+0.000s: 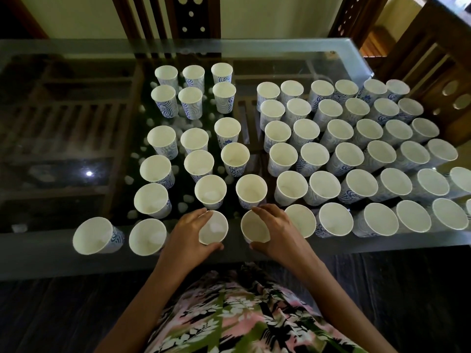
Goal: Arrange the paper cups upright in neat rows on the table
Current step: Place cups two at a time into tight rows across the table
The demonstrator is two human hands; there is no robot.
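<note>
White tapered paper cup with blue swirl print (213, 227) stands upright in the front row, at the near edge of the table. The left hand (188, 234) grasps it, fingers curled over the far rim and thumb on the near side. A second matching cup (254, 230) stands just beside it with a gap between. The right hand (277, 231) grasps that one the same way. Can't tell if either cup is lifted off the glass.

Handling, my guess: very light, thin-walled, dents if squeezed, tips at a nudge. Dry paper should grip fine. Best taken with a loose hold round the mid wall, or at the rolled rim, the stiffest part.

Other cups are all upright, mouths up. A loose block (194, 140) of three columns sits left of centre, spacing uneven. A tight block (349, 155) sits to the right, cups touching or nearly.

The table has a clear glass top (76, 263), smooth and glossy with a thick edge. Dark wooden slats (76, 128) and small white pebbles (150, 121) show through it. A dark wooden chair (193, 19) with round cutouts stands beyond. The person's floral garment (242, 314) is nearest.
</note>
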